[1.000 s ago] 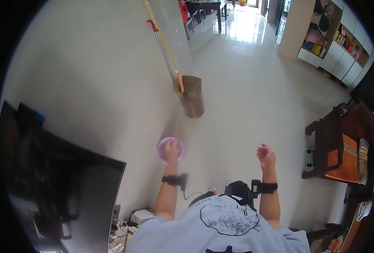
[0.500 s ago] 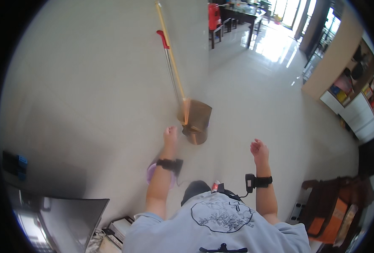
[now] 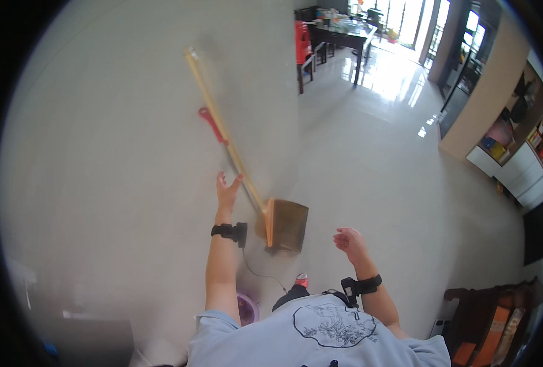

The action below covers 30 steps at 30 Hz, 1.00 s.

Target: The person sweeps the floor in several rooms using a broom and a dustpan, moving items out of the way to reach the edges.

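Observation:
A broom with a long yellow handle (image 3: 214, 109) and an orange head leans at a slant in front of me. Beside it stands a dustpan with a brown scoop (image 3: 291, 226) and a thin pole topped by a red grip (image 3: 212, 124). My left hand (image 3: 227, 191) is stretched out next to the two poles, below the red grip. Its thumb and fingers are spread, with nothing between them. On the other side, my right hand (image 3: 351, 243) hangs in the air with loosely bent fingers, holding nothing. Black straps with small boxes are on both wrists.
A purple bin (image 3: 247, 309) stands by my left forearm. Dark wooden furniture (image 3: 495, 318) is at the lower right, and a shelf cabinet (image 3: 522, 153) at the right. Farther off are a dark table (image 3: 342, 38) and a red chair (image 3: 302, 43). The floor is glossy pale tile.
I have moved closer to the broom and dustpan, which now sit lower in view. My left hand has reached forward to their poles and opened. My right hand has shifted inward and lower.

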Motion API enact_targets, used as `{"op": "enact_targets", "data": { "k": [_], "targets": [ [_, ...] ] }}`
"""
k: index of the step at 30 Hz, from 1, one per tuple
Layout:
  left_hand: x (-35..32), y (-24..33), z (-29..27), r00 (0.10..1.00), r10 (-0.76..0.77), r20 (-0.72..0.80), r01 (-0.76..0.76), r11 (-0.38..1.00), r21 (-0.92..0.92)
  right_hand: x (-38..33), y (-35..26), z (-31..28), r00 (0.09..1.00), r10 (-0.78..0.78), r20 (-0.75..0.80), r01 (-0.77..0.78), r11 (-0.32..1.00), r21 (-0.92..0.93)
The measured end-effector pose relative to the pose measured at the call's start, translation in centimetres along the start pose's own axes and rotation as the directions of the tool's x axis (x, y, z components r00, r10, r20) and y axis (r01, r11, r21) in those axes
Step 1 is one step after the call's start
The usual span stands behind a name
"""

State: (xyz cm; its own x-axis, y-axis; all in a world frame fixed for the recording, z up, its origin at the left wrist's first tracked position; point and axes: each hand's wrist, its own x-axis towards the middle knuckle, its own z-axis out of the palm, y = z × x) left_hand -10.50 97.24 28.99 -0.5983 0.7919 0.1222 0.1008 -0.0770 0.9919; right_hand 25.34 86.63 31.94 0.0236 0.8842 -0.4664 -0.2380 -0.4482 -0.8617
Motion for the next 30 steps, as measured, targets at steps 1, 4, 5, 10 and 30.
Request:
{"op": "enact_targets", "data": {
  "k": [1,4,5,10,30],
  "targets": [
    [1.0,0.7,0.0,1.000,0.023,0.004,-0.023,1.000,-0.007,0.4,-0.6,0.5,0.998,-0.054,0.009,0.054,0.999,0.002],
    [3.2,2.0,0.5,0.965,0.105,0.241,-0.066,0.984,-0.164,1.9,-2.2,-0.1,0.987,-0.133,-0.089,0.133,0.991,-0.009],
    [3.5,2.3,0.4,0.961,0.115,0.253,-0.074,0.983,-0.168,2.6,-2.1,-0.6,0.985,-0.123,-0.119,0.123,0.992,-0.005],
    [0.7,3.5,1.1,0.941,0.278,0.193,-0.199,0.915,-0.351,3.7,-2.1,-0.3,0.977,-0.112,-0.179,0.124,0.991,0.055],
    [-5.7,14.9,13.5,0.955,0.196,0.223,-0.092,0.910,-0.405,4.6,-11.9,5.1,0.897,-0.443,0.007,0.437,0.886,0.154]
  ]
}}
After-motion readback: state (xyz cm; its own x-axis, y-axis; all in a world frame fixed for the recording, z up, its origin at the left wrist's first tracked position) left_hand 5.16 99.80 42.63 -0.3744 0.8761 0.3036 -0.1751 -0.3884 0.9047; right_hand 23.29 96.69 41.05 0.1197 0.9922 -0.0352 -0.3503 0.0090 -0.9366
